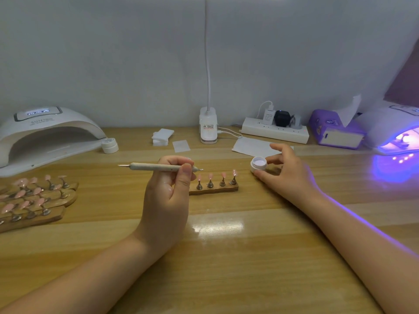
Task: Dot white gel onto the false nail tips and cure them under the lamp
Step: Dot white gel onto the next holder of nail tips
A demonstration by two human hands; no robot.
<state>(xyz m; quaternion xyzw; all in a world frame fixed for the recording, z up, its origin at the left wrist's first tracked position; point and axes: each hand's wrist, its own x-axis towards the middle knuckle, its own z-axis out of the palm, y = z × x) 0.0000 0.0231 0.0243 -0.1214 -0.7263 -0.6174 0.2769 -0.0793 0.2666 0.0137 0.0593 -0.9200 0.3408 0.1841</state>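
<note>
While left hand (167, 189) pinches dotting pen (156, 167), right-hand fingers (275, 158) grip open jar (258, 164), white gel inside.

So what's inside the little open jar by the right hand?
The jar, tilted toward the camera in the right hand, shows a pale white fill across its mouth. How deep it goes is hidden by the wall.

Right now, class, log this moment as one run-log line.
left hand: holds beige dotting pen | right hand: steadies open white gel pot | pink nail tips: on wooden stand
</note>
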